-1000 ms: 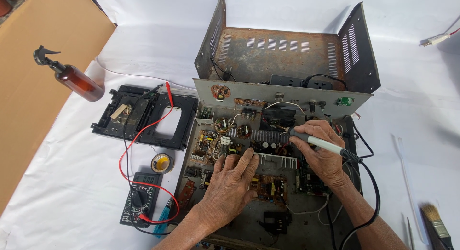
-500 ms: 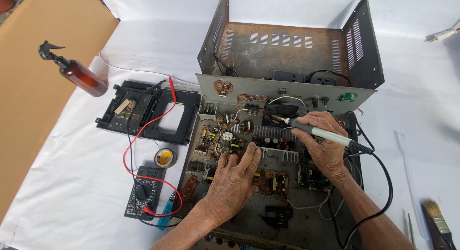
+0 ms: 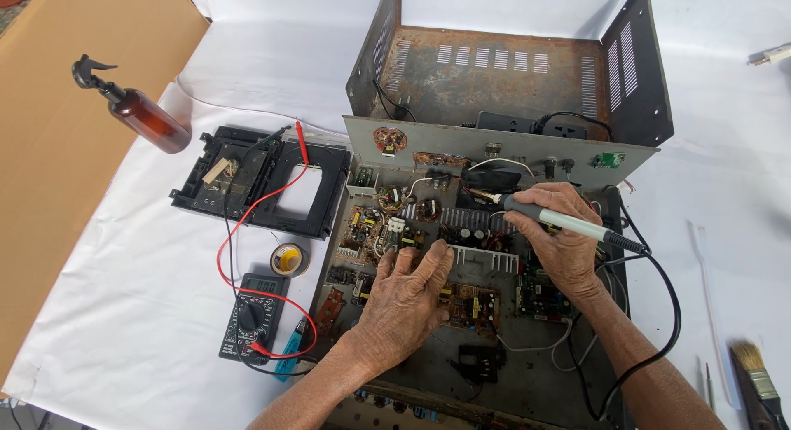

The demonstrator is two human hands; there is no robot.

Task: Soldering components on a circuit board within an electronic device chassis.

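**Hands over the open chassis**

Right hand [image 3: 560,245] is closed around a grey soldering iron [image 3: 554,219], tip toward the far side of the circuit board [image 3: 428,257]; left hand [image 3: 409,298] lies flat on the board, fingers loosely spread, holding nothing. Iron looks light and stiff — best gripped on the handle, away from the tip. Board seems fragile. Where the tip lands is too small to tell — cord [image 3: 671,306] runs off the near edge.

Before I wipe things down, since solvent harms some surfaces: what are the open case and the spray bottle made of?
Case: looks like sheet metal, dark paint outside, bare inside with brown rust patches. Spray bottle: amber and see-through, plastic or glass, cannot tell which; black pump top looks plastic.
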